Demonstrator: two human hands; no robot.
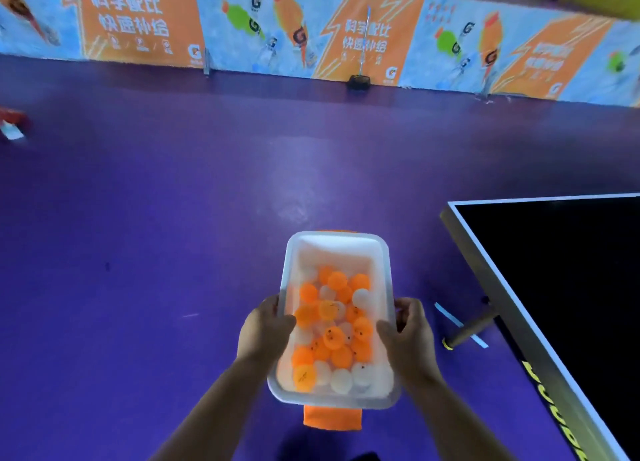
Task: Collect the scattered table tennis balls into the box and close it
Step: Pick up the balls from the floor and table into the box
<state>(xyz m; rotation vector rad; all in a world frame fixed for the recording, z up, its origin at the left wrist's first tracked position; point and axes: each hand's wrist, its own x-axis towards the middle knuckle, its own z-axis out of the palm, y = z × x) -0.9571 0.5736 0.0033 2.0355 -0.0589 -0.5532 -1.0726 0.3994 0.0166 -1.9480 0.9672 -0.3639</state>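
While clamped between both hands, carried open-topped above the purple floor (138, 252): white plastic box (334, 240), long axis running away from the body. Curled round its left long wall: left hand (265, 332), thumb hooked over the rim, fingers pressed against the outside. Gripping the opposite wall in the same way: right hand (410, 336), thumb over the rim, fingers bent down the outer face.

Between the two hands, inside the box: table tennis balls (336, 325), orange and white mixed (several with small dark marks), piled deepest toward the near end and leaving bare white bottom at the far end.

Under the box, poking out nearer the body than either hand: flat orange piece (332, 417) (lid or not, cannot tell), with a sliver of the same orange peeping past the far rim.

Off to the right of the right hand: corner of a dark table tennis table (554, 287) edged with a white line, its leg (474, 330) slanting down to the floor near that hand, and a pale strip of tape (446, 313) lying on the floor between the leg's foot and the hand.

Well beyond both hands: long barrier (242, 27) printed with orange and blue drink adverts, black-footed metal pole (358, 81) standing against it.

Far to the left of the left hand, at the frame edge: small red and white thing (12, 121), too blurred to identify.
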